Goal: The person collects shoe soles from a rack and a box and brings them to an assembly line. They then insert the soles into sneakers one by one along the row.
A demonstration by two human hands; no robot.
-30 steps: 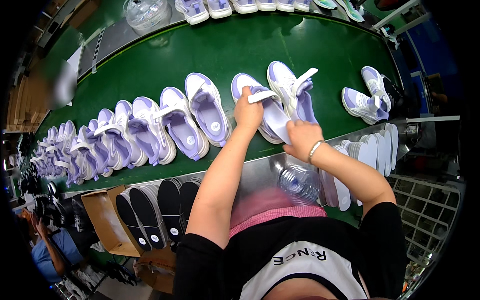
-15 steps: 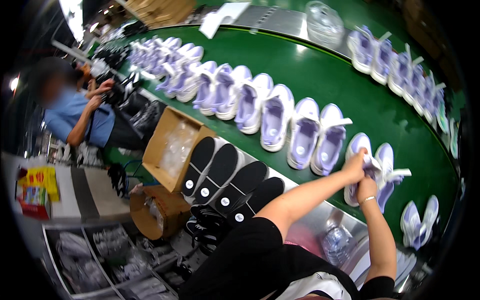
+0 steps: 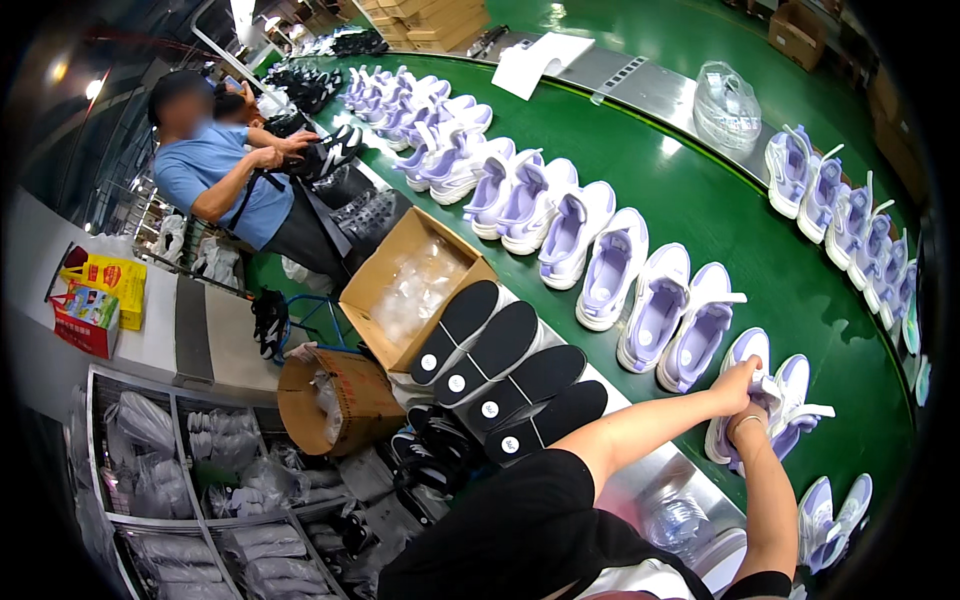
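Observation:
Both my hands are at a white and lilac sneaker (image 3: 750,346) on the green conveyor belt. My left hand (image 3: 735,387) is closed on the sneaker's upper around the tongue. Just below it, my right hand (image 3: 748,426), with a thin bracelet at the wrist, is closed at the shoe's opening, its fingertips partly hidden. Touching distance to the right stands the matching sneaker (image 3: 793,378), a white strip sticking out of its opening. Another sneaker pair (image 3: 702,335) with a similar strip stands just to the left.
A long row of like sneakers (image 3: 610,270) runs up the belt to the far left; one pair (image 3: 832,520) stands nearer right. Along the far side are more sneakers (image 3: 825,195) and a plastic bag (image 3: 727,105). Black insoles (image 3: 535,385), an open carton (image 3: 370,320) and a co-worker (image 3: 225,180) are left.
The view has swung, so the belt and shoes sit lower and further right in the picture. My hands stay on the same sneaker, and the co-worker now shows a black shoe in hand.

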